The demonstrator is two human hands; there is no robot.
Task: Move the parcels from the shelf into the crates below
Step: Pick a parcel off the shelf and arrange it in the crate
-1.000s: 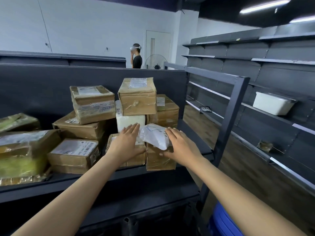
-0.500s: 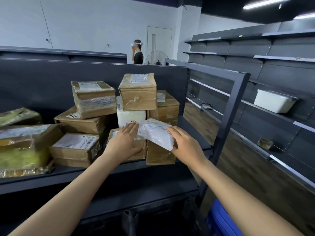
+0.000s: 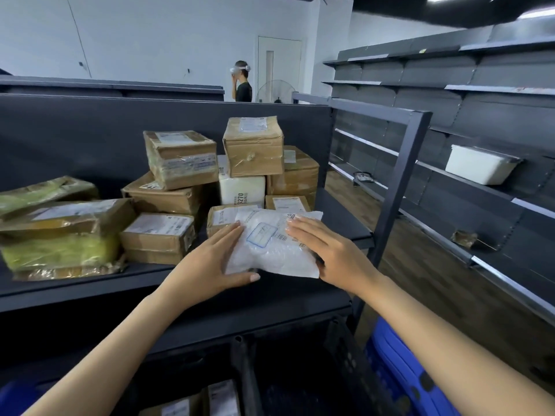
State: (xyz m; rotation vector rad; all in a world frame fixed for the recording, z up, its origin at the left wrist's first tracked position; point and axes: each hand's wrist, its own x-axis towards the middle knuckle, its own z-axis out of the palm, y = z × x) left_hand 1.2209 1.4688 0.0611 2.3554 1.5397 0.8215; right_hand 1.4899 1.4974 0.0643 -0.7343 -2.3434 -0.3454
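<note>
On the shelf [image 3: 90,288], brown boxes [image 3: 180,157] stay stacked from 9 to 12 o'clock. The white bag [image 3: 273,250] lay on the front boxes a second ago. It has now been lifted off them and drawn to the shelf's front edge, just right of centre. The left hand [image 3: 207,265] grips its left side, fingers straight on top and thumb tucked under. The right hand [image 3: 333,253] lays straight, spread fingers on its right side, with the thumb hidden. The bag looks ready to go down. Below are two black crates [image 3: 241,367]. The one at 7 o'clock holds labelled parcels [image 3: 220,397], and the one at 6 o'clock is too dark to read. At 5 o'clock is a blue crate [image 3: 399,373], its contents unseen.
</note>
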